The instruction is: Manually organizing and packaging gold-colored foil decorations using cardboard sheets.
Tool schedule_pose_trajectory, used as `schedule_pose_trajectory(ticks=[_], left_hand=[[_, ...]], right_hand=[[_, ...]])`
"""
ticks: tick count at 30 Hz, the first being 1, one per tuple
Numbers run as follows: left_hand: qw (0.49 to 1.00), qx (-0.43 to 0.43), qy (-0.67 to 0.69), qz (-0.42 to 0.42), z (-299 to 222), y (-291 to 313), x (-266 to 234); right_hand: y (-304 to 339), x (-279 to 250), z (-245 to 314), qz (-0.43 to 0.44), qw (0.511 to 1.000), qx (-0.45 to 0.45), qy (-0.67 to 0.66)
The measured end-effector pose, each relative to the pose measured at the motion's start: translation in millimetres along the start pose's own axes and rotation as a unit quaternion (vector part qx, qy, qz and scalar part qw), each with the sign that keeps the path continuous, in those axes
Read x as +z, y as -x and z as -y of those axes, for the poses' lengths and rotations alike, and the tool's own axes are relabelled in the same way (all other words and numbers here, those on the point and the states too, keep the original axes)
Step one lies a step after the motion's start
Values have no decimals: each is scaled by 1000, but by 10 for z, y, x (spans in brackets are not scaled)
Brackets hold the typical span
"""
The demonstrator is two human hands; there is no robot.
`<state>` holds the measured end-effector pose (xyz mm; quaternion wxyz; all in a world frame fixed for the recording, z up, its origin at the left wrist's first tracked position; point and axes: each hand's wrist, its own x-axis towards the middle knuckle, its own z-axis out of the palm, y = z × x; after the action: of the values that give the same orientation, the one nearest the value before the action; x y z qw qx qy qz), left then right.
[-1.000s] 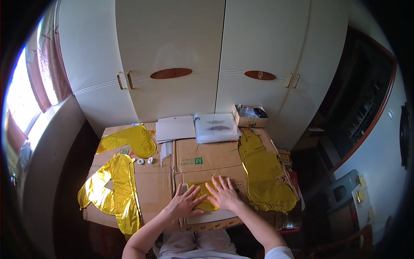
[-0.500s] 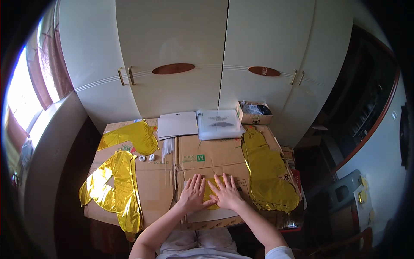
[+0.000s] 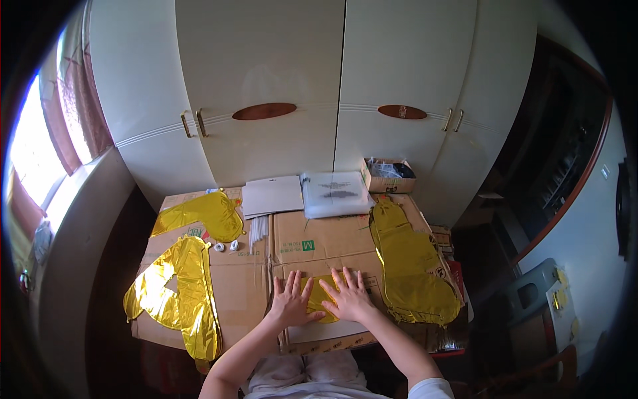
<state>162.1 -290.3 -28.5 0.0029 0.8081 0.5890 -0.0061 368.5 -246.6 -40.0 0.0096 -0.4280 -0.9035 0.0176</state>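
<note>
A folded piece of gold foil [image 3: 318, 294] lies flat near the front edge of the cardboard-covered table, on a white card [image 3: 322, 332]. My left hand [image 3: 291, 306] rests palm down at the foil's left side, with fingers spread. On its right part lies my right hand [image 3: 348, 302], also flat with the fingers apart. Both hands partly hide the foil. Flat gold foil balloons lie around: a shiny one [image 3: 193, 282] at the front left, another [image 3: 206, 214] behind it, and a stack or larger piece of gold foil [image 3: 412, 266] to the right.
Behind my hands, cardboard [image 3: 325, 256] covers the table. Farther back are grey-white cards [image 3: 272, 195], a stack of clear plastic bags [image 3: 335, 194] and a small open box [image 3: 391, 178]. White straws [image 3: 258, 230] and two small white rolls [image 3: 233, 245] lie left of centre. Cupboards [image 3: 266, 66] stand behind.
My left hand has slid slightly left, away from the right hand, and more gold foil shows between them. The right hand stays nearly in place. The view has shifted a little.
</note>
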Motion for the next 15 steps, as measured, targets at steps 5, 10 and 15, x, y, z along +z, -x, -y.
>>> schedule_pose_trajectory(ticks=[5, 10, 15], left_hand=[[999, 31, 16, -10, -27, -186, 80], [995, 39, 89, -29, -87, -296, 153], [996, 34, 80, 13, -70, -261, 24]], right_hand=[[-13, -53, 26, 26, 1000, 5, -1], [-18, -25, 3, 37, 999, 13, -18], [-18, -4, -20, 38, 999, 3, 7]])
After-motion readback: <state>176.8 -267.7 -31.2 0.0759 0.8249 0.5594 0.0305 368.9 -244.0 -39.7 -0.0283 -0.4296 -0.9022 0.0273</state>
